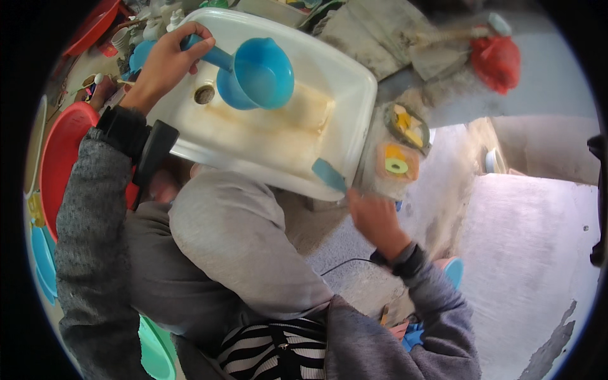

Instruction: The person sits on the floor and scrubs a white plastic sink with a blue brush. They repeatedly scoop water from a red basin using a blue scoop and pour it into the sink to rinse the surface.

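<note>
My left hand [174, 58] is closed around the handle of a blue water dipper [265, 73], held over the far side of a white sink basin [361, 82]. The dipper is tilted and its bowl faces me; whether water is in it, I cannot tell. My right hand [377, 218], smeared a little by motion, grips a teal tool with a flat oval head [328, 174] at the basin's near right corner. The tool's exact kind is unclear, and my fingers hide its handle. Brownish stains cover the basin floor, and a round drain hole [204, 94] lies near its left end.
Right of the basin sit a clear container with yellow and green items [398, 166] and a dark soap dish [406, 125]. A red plastic bag [496, 63] lies far right. A red tub [60, 158] stands left, with bottles [152, 30] behind. A green basin [155, 351] is below.
</note>
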Available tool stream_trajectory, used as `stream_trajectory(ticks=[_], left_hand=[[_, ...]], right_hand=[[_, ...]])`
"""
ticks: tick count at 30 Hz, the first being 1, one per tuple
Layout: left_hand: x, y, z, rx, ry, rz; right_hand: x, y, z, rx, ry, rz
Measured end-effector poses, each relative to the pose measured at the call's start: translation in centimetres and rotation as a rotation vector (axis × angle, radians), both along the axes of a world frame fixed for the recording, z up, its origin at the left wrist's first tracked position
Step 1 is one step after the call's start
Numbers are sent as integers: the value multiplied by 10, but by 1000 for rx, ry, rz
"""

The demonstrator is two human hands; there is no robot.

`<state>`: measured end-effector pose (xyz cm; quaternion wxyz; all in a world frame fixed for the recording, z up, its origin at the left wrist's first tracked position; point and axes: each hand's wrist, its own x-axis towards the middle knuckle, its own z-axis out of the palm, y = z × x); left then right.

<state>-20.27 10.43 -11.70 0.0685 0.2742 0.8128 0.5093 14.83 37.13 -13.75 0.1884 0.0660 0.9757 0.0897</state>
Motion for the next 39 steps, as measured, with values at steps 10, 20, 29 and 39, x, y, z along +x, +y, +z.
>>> stream_trajectory(ticks=[10, 20, 29, 39], left_hand=[[2, -17, 5, -3, 4, 29], [-7, -35, 0, -26, -39, 37], [4, -61, 18, 32, -25, 76], [6, -136, 25, 51, -10, 303]], right_hand=[[11, -5, -20, -225, 76, -80], [77, -32, -23, -579, 275, -416], [-7, -81, -71, -647, 312, -67], [56, -8, -37, -665, 364, -65]])
